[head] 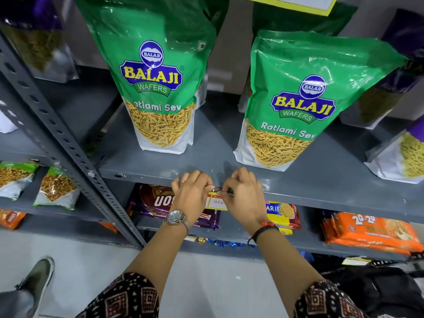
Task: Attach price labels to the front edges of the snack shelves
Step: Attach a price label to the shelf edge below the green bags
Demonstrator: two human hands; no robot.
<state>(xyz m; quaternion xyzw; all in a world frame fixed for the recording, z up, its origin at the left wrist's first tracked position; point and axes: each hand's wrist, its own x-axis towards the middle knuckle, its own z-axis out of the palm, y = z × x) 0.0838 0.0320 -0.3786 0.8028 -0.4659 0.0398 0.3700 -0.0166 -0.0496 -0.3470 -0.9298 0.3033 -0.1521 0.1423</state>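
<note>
A small price label (216, 202), white with yellow and red borders and handwritten digits, hangs at the front edge of the grey metal snack shelf (321, 193). My left hand (191, 193), with a ring and a wristwatch, pinches the label's top left. My right hand (244, 193) pinches its top right, and a thin strip, perhaps tape, stretches between my fingertips along the label's top. Two green Ratlami Sev bags (158, 76) (298, 106) stand on the shelf just above my hands.
A perforated grey upright (68, 143) runs diagonally at the left. Below lie biscuit packs: purple (151, 203), yellow (283, 212), orange (371, 230). Another yellow label (298, 2) hangs on the shelf above. A shoe (36, 278) and a black bag (378, 288) are on the floor.
</note>
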